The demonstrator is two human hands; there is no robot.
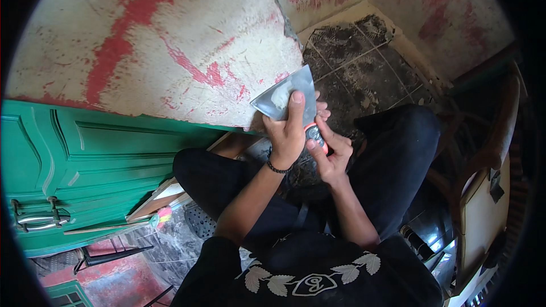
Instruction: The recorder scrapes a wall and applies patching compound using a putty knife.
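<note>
A wide putty knife (310, 87) is held up before me, its grey metal blade pointing up and to the left. My left hand (287, 136) grips the blade near the handle. The left thumb lies on the blade's face beside a whitish smear, and the fingers are partly hidden behind the metal. My right hand (334, 156) is closed around the orange-and-black handle. Just behind the blade is the corner of a wall (210, 28) with worn white paint and red patches. I cannot tell whether the blade touches it.
A green panelled door (131, 153) lies along the left. Dark tiles (364, 71) covered with pale dust and flakes meet more patchy walls at the back right. A wooden chair (500, 131) stands at my right. A long stick (102, 228) lies at lower left.
</note>
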